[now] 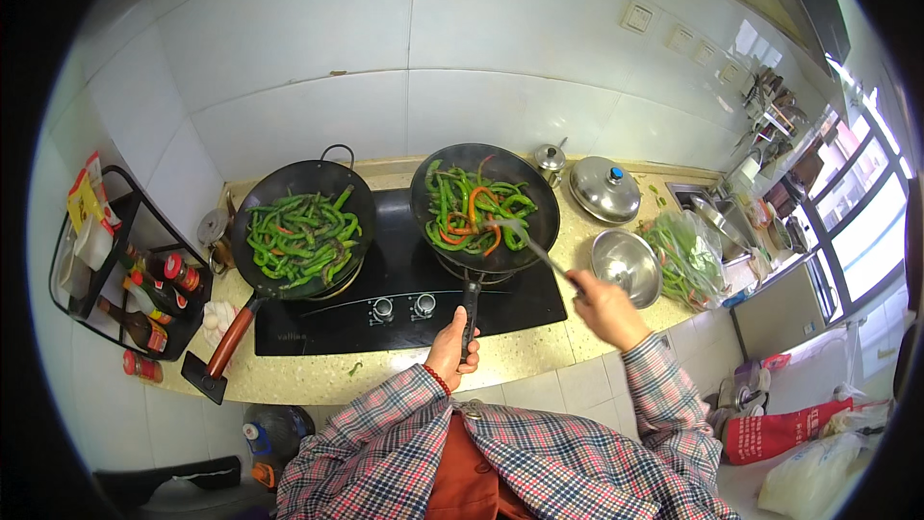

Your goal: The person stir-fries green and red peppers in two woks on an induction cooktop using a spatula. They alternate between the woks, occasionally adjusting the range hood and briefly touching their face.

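Note:
My left hand (455, 352) grips the black handle of the right wok (534, 191), which sits on the gas cooktop (393, 220). In that wok lie green peppers with several red strips (478, 209). My right hand (612, 310) is closed round the dark handle of a metal spatula (533, 244); its blurred head is over the peppers. A second wok (249, 195), with a wooden handle, stands on the left side of the cooktop and holds wrinkled green peppers (303, 238).
Right of the woks are a domed metal lid (603, 191), a steel bowl (626, 267), a plastic bag of green vegetables (686, 256) and a sink (729, 231). At the left stands a black rack (130, 231) of bottles and jars. A large water bottle (278, 430) is below the counter.

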The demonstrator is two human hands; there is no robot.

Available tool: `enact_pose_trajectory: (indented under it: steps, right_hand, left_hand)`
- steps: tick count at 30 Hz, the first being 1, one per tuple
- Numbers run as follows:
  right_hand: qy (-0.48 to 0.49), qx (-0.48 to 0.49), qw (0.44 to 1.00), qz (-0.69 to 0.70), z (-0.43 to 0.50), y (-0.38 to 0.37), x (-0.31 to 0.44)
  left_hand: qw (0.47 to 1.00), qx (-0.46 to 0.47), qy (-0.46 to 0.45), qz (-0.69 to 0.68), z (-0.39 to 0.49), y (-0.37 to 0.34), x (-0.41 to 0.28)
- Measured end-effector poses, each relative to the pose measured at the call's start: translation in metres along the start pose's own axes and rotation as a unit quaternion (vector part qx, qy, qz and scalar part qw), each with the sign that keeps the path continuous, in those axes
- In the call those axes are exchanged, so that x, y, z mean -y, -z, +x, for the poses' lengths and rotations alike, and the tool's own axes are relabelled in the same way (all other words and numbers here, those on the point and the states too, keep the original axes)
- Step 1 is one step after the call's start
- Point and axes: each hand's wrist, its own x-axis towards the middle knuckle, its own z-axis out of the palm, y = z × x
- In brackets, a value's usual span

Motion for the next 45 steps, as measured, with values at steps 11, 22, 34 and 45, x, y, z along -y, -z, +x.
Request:
enact_pose_trajectory:
  steps: [11,22,34,45]
  right_hand:
    - [-0.206,0.182,0.961,-0.021,0.177,0.051,-0.102]
    - [-0.07,0.201,0.976,0.036,0.27,-0.01,-0.131]
    - [0.157,-0.033,0.929,-0.333,0.122,0.007,-0.033]
    - [0.081,-0.08,0.945,-0.305,-0.001,-0.045,-0.006]
  left_hand:
    - [0.997,-0.016,0.028,0.07,-0.015,0.018,-0.034]
    - [0.997,-0.005,0.037,0.073,-0.021,0.026,-0.049]
    - [0.999,-0.009,0.038,0.035,-0.015,0.019,-0.039]
    - [0.999,0.013,0.037,0.004,-0.013,0.022,-0.037]
